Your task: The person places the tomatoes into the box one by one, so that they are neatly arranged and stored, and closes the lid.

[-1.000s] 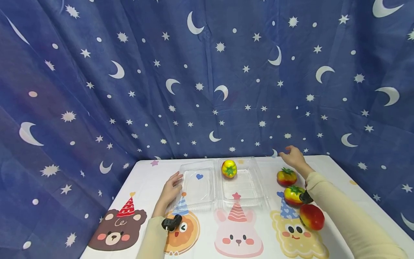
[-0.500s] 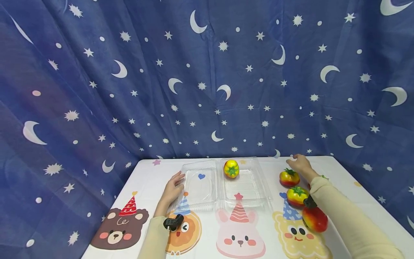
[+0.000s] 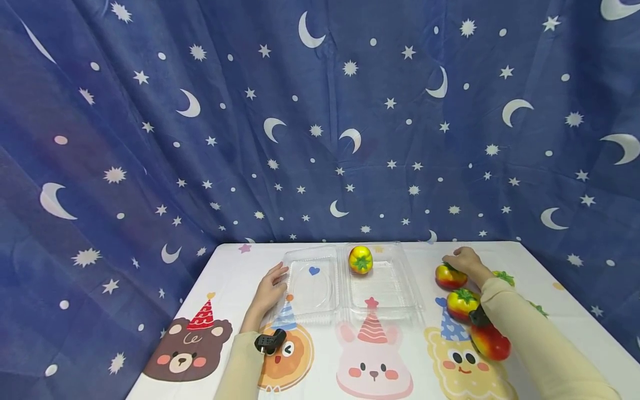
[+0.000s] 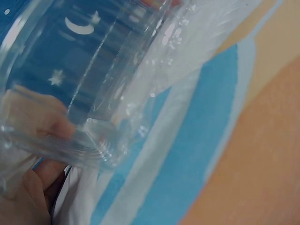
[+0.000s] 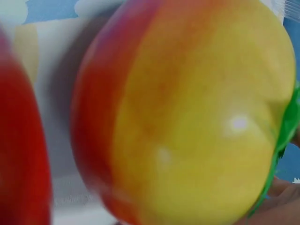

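Observation:
A clear plastic clamshell box (image 3: 345, 283) lies opened out on the table, its two halves side by side. One red-and-yellow persimmon (image 3: 360, 260) with a green leafy top sits in the right half. My left hand (image 3: 269, 289) rests along the box's left edge; in the left wrist view its fingers (image 4: 37, 115) show through the clear wall. At the far right my right hand (image 3: 466, 263) reaches over another persimmon (image 3: 450, 278), fingers at its leafy top. Its fingertips are hidden behind the fruit, so I cannot tell whether they grip it. A nearer persimmon (image 5: 187, 112) fills the right wrist view.
A red fruit (image 3: 491, 341) lies nearest me in the right-hand group. More green leafy tops (image 3: 504, 278) show beside my right sleeve (image 3: 540, 339). A white cloth with cartoon animals (image 3: 374, 369) covers the table. A blue star-patterned curtain (image 3: 310, 183) hangs behind.
My right hand has come down and toward me, from beyond the far right persimmon onto its top. My left hand stays at the box edge. The view has shifted slightly.

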### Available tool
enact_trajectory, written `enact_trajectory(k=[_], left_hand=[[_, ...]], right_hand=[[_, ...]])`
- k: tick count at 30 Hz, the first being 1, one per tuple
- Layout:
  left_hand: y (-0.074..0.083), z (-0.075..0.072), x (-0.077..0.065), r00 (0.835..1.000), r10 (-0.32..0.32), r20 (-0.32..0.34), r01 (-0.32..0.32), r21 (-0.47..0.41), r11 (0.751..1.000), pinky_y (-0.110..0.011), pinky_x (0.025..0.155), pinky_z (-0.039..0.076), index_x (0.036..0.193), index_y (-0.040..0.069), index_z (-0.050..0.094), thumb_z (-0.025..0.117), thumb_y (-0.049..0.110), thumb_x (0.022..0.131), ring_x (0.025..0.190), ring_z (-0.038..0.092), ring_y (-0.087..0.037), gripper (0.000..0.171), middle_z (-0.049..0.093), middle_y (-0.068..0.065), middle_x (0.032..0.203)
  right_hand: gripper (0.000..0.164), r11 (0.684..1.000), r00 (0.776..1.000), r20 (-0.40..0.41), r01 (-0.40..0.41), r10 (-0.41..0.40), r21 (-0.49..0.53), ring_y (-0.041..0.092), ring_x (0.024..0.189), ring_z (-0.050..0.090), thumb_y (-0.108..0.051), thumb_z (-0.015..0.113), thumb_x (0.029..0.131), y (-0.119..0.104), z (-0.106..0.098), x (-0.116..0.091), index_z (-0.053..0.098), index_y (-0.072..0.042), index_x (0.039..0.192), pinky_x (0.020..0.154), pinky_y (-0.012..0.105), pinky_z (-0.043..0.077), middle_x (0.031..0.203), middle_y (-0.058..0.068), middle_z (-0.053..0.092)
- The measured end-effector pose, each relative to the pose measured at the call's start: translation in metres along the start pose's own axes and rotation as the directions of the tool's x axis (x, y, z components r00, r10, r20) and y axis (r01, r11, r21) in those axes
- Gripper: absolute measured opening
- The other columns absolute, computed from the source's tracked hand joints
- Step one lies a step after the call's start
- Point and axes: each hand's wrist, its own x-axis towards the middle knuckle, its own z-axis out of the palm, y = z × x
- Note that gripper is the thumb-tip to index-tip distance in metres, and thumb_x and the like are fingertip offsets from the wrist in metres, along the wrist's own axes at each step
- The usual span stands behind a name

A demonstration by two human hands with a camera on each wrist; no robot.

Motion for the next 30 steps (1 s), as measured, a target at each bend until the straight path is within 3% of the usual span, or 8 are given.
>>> enact_trajectory(k=[5,10,20,23,29,30], left_hand=[[0.001,0.000,0.000,1.000,0.000,0.001,0.000,-0.004,1.000,-0.048,0.109,0.040,0.135,-0.009,0.053,0.052,-0.008,0.086,0.129,0.050,-0.040,0.049,0.034,-0.021,0.155],[0.002,-0.001,0.000,1.000,0.006,-0.003,-0.006,-0.002,1.000,-0.048,0.109,0.040,0.135,-0.010,0.053,0.052,-0.008,0.085,0.129,0.050,-0.041,0.049,0.034,-0.021,0.155],[0.001,-0.001,-0.002,1.000,0.011,-0.001,-0.011,0.004,1.000,-0.047,0.110,0.039,0.135,-0.009,0.053,0.052,-0.008,0.085,0.129,0.050,-0.042,0.050,0.034,-0.022,0.155],[0.001,-0.001,-0.002,1.000,0.010,-0.005,-0.010,0.009,1.000,-0.047,0.110,0.039,0.135,-0.009,0.053,0.052,-0.008,0.085,0.129,0.050,-0.041,0.050,0.034,-0.022,0.155],[0.001,0.000,-0.001,1.000,0.012,-0.007,-0.012,-0.001,1.000,-0.048,0.109,0.040,0.134,-0.010,0.053,0.052,-0.008,0.085,0.129,0.050,-0.041,0.049,0.035,-0.022,0.154],[0.001,0.000,0.000,1.000,0.013,-0.008,-0.013,0.000,1.000,-0.048,0.109,0.040,0.134,-0.010,0.054,0.052,-0.008,0.085,0.128,0.050,-0.041,0.049,0.035,-0.022,0.154]], right_hand=[[0.068,0.998,0.997,0.043,-0.058,0.059,-0.019,0.045,0.106,0.048,-0.032,0.055,0.094,0.002,-0.003,-0.002,0.035,0.023,0.129,0.106,0.056,0.042,0.116,0.035,0.046],[0.067,0.995,0.997,0.057,-0.056,0.061,-0.077,0.038,0.094,0.050,-0.038,0.054,0.093,0.002,-0.007,-0.005,0.041,0.022,0.120,0.096,0.048,0.050,0.099,0.027,0.049],[0.074,0.981,0.980,0.066,-0.186,0.190,-0.063,0.037,0.086,0.056,-0.045,0.052,0.092,-0.003,-0.008,-0.015,0.034,0.018,0.127,0.076,0.038,0.058,0.098,0.026,0.049],[0.075,0.984,0.983,0.064,-0.172,0.175,-0.045,0.036,0.086,0.058,-0.044,0.053,0.092,-0.002,-0.008,-0.014,0.033,0.019,0.129,0.075,0.037,0.059,0.098,0.026,0.049],[0.071,0.994,0.994,0.034,-0.101,0.102,-0.046,0.038,0.094,0.052,-0.040,0.055,0.094,0.000,-0.010,-0.007,0.037,0.021,0.124,0.087,0.042,0.055,0.102,0.027,0.048],[0.074,0.996,0.997,0.022,-0.079,0.080,-0.048,0.037,0.092,0.052,-0.047,0.055,0.094,0.011,-0.007,0.010,0.040,0.020,0.122,0.083,0.040,0.056,0.101,0.025,0.049]])
